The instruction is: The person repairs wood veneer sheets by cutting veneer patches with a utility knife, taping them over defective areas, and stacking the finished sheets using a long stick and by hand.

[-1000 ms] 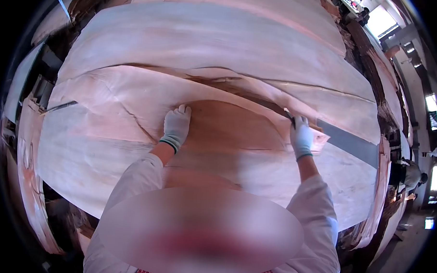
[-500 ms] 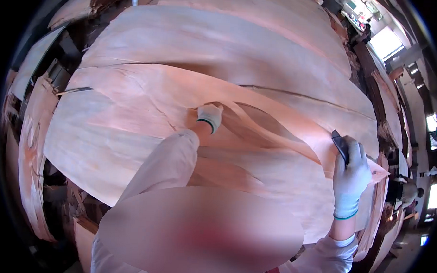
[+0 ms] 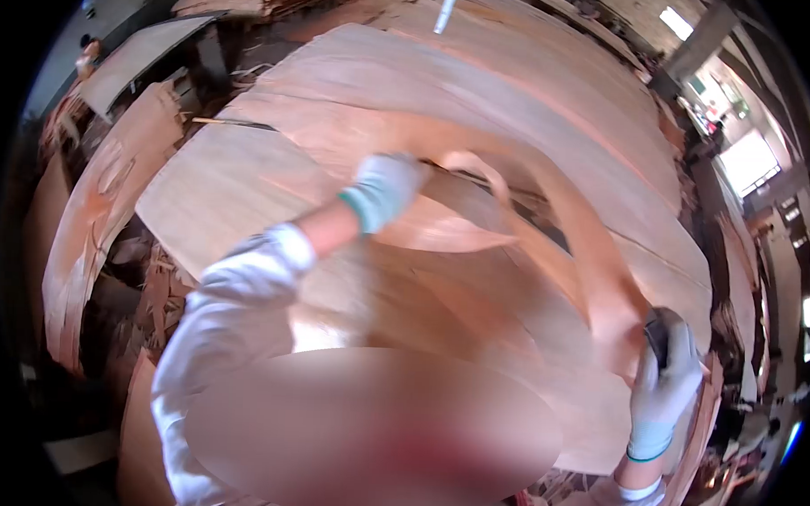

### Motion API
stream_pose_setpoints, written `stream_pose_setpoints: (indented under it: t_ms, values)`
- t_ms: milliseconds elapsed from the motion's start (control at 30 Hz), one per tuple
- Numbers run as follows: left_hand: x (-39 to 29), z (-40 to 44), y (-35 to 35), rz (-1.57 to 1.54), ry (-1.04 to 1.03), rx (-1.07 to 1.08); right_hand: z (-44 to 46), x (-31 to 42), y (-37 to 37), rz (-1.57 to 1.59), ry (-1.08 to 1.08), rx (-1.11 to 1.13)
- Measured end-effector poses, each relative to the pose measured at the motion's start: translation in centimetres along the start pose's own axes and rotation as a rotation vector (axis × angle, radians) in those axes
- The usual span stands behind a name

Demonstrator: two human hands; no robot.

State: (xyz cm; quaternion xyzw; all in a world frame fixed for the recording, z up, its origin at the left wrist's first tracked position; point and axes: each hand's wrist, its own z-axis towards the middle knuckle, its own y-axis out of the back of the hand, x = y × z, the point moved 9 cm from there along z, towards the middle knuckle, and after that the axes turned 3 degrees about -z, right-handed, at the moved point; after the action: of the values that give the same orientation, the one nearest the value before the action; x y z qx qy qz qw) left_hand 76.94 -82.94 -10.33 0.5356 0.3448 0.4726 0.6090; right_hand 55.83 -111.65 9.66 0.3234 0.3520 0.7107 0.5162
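Observation:
A thin, pale pinkish-brown wood sheet (image 3: 572,196) is lifted and curled over a broad stack of similar sheets (image 3: 220,171). My left hand (image 3: 388,188), in a white glove with a green cuff edge, grips the lifted sheet near the middle; its fingertips are blurred. At the right, my right hand (image 3: 669,365), gloved too, is closed round a dark handheld tool (image 3: 657,337) beside the sheet's right end. Whether it also pinches the sheet is hard to tell. A long gap shows inside the curled sheet between my hands.
Curved wood sheets (image 3: 112,207) stand at the left, with broken scraps (image 3: 158,289) beside them. Further stacks lie at the back left. A person (image 3: 88,56) is at the far left, and another blurred person (image 3: 751,436) at the lower right. A bright window (image 3: 749,164) is at the upper right.
The sheet has been raised and curled further. My left hand has moved up with it, and my right hand has moved right and lower. The view has swung too.

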Motion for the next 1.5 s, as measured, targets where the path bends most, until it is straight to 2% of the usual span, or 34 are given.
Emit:
stream_pose_setpoints:
  t_ms: [67, 133, 200, 267, 300, 333, 367, 400, 467, 533, 600, 667, 700, 733, 767, 800, 900, 967, 1033, 1067, 1100, 1167, 1267, 1367, 1433, 1500]
  values:
    - [2.6, -5.1, 4.8, 0.064, 0.061, -0.052, -1.9, 2.1, 2.3, 0.058, 0.002, -0.002]
    - [4.1, -10.6, 8.4, 0.138, 0.011, -0.136, -4.1, 3.7, 4.0, 0.106, 0.040, -0.031]
    - [5.0, -15.8, 10.6, 0.233, -0.030, -0.126, -7.7, 2.2, 2.4, 0.337, -0.137, 0.149]
    - [5.0, -20.3, 10.7, 0.348, -0.047, 0.003, -11.9, 1.4, -0.6, 0.410, -0.201, 0.296]
    - [5.1, -22.3, 9.1, 0.364, -0.047, 0.185, -14.5, 0.6, -2.9, 0.405, -0.212, 0.364]
    - [5.1, -24.6, 7.6, 0.379, -0.042, 0.366, -17.8, -0.6, -5.9, 0.258, -0.232, 0.502]
    - [4.3, -26.9, 6.7, 0.359, -0.121, 0.384, -21.3, -1.7, -8.9, 0.112, -0.249, 0.637]
    - [3.2, -29.1, 5.3, 0.339, -0.202, 0.408, -23.7, -1.6, -10.9, 0.160, -0.287, 0.640]
    - [1.7, -33.3, 0.8, 0.298, -0.280, 0.738, -30.0, -1.6, -15.7, 0.284, -0.357, 0.661]
    - [-2.6, -37.0, 1.3, -0.052, -0.526, 0.917, -36.0, -1.2, -19.7, 0.324, -0.393, 0.740]
    - [-8.0, -36.0, 3.6, -0.520, -0.624, 0.985, -40.1, -0.1, -21.9, 0.250, -0.408, 0.884]
    - [-8.4, -30.9, 2.9, -0.694, -0.616, 0.595, -41.1, 0.8, -22.1, 0.262, -0.410, 0.917]
    - [-7.9, -27.9, 4.0, -0.569, -0.531, 0.437, -41.3, 1.0, -22.1, 0.264, -0.414, 0.930]
    - [-7.0, -25.7, 2.3, -0.460, -0.546, 0.346, -40.9, 1.2, -21.5, 0.263, -0.437, 0.948]
    - [-5.5, -23.6, 0.0, -0.426, -0.536, 0.388, -40.5, 0.7, -21.2, 0.272, -0.456, 0.882]
    - [-3.6, -21.6, -3.0, -0.323, -0.491, 0.534, -40.2, -0.2, -21.0, 0.281, -0.467, 0.806]
    - [3.3, -11.9, -3.8, -0.395, -0.305, 0.352, -36.8, -4.7, -20.4, 0.400, -0.588, 0.442]
    - [9.0, -4.1, -0.3, -0.614, -0.195, 0.076, -33.3, -6.6, -19.5, 0.409, -0.763, 0.268]
    - [14.8, 3.9, 2.0, -0.926, -0.074, -0.150, -28.6, -5.0, -20.3, 0.730, -0.881, 0.187]
    - [16.8, 7.8, 4.4, -0.923, -0.088, -0.238, -25.9, -3.9, -20.6, 0.888, -0.927, 0.149]
    - [18.2, 11.3, 6.8, -0.918, -0.102, -0.322, -22.9, -2.3, -21.1, 0.884, -0.965, 0.185]
    - [20.4, 17.5, 10.8, -1.015, -0.029, -0.409, -16.3, 0.5, -22.5, 0.990, -0.790, 0.085]
    - [21.0, 25.2, 13.5, -0.990, 0.042, -0.777, -7.6, 5.2, -24.0, 1.121, -0.812, 0.099]
    - [17.9, 27.9, 14.5, -1.523, -0.238, -0.518, 0.2, 8.1, -25.4, 1.053, -0.732, 0.116]
    - [16.2, 23.7, 14.8, -1.787, -0.252, -0.391, 4.6, 8.6, -26.7, 1.036, -0.706, 0.119]
    - [14.8, 19.3, 13.3, -1.809, -0.367, -0.332, 10.4, 9.1, -26.3, 0.980, -0.628, 0.094]
